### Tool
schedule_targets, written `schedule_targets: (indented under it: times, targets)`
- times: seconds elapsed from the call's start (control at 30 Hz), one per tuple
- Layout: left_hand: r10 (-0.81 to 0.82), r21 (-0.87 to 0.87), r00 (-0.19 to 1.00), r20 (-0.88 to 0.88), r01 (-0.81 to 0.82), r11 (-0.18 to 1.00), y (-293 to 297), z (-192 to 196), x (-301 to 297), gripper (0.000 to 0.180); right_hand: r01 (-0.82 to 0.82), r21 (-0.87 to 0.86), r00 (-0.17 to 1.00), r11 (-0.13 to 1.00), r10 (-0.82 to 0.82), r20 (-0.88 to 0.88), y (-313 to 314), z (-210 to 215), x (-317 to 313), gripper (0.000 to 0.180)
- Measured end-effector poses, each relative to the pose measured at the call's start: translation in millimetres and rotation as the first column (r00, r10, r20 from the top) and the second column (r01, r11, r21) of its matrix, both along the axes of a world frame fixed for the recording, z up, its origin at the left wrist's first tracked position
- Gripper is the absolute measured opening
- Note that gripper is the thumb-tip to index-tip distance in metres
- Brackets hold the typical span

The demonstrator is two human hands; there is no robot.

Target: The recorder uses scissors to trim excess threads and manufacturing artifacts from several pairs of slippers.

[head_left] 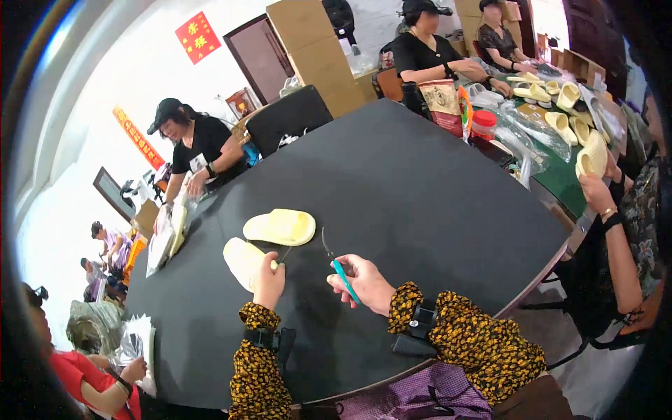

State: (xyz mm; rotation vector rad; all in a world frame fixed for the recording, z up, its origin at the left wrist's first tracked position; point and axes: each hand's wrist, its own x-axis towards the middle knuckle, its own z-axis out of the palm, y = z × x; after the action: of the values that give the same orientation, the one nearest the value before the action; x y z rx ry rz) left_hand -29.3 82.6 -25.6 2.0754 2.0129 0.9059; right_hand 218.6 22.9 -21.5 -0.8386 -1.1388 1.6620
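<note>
Two pale yellow slippers lie on the black table [392,189]. The nearer slipper [241,260] lies sole up, and my left hand [268,278] rests its fingers on the slipper's right edge. The farther slipper [280,227] lies just beyond it, untouched. My right hand [364,283] grips small scissors with a teal handle [341,269]; the thin dark blades point up and left over the table, apart from both slippers. Both my forearms wear dark sleeves with a yellow pattern.
A person in black at the far left handles clear bags [168,234]. Other people sit at the back and right with several yellow slippers [567,119], plastic bags and a red-lidded jar [483,124]. Cardboard boxes [315,49] stand behind. A person in red [77,374] sits at the lower left.
</note>
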Motion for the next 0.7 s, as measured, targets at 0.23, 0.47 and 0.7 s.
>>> schedule_targets:
  times: [0.23, 0.47, 0.7]
  targets:
    - [-0.088, -0.087, 0.995, -0.038, 0.085, 0.993, 36.5, -19.8, 8.4, 0.036, 0.019, 0.023, 0.998, 1.000, -0.021, 0.063, -5.0, 4.1, 11.2, 0.052]
    - [-0.191, -0.043, 0.981, 0.012, 0.192, 0.981, 15.7, -8.9, 27.5, 0.021, -0.018, -0.002, 1.000, 1.000, 0.018, 0.022, 0.7, -6.9, -4.3, 0.051]
    - [-0.360, -0.218, 0.898, 0.253, 0.416, 0.883, -45.3, 24.8, 92.5, 0.015, -0.010, 0.077, 0.997, 0.997, 0.015, -0.073, 1.1, -1.6, 8.7, 0.051]
